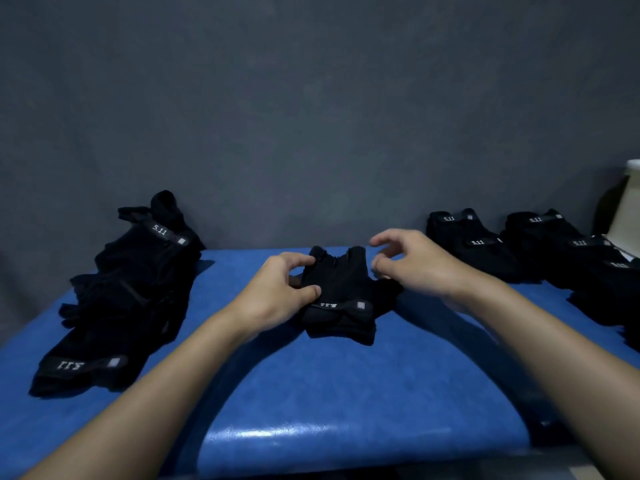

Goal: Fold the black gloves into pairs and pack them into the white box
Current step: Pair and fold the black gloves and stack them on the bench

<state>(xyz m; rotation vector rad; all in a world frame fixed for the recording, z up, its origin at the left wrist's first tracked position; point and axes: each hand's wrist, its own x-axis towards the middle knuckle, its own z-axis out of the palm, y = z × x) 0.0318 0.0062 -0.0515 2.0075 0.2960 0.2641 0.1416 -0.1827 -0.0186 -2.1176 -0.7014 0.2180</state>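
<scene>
At the middle of the blue table (pixel 346 393), the left hand (pixel 277 289) grips the stacked black gloves (pixel 341 292), thumb on top and fingers curled round their 9 o'clock edge. The right hand (pixel 412 265) hovers at their 2 o'clock, fingers loosely curled, holding nothing. A glove heap (pixel 128 296) lies at 9 o'clock; folded pairs (pixel 467 244) and the white box (pixel 627 209) sit toward 3 o'clock.

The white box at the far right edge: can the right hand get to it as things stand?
Probably yes. The right hand seems to hold nothing, and only low folded black fabric gloves lie between it and the white box; it could pass over them.
</scene>
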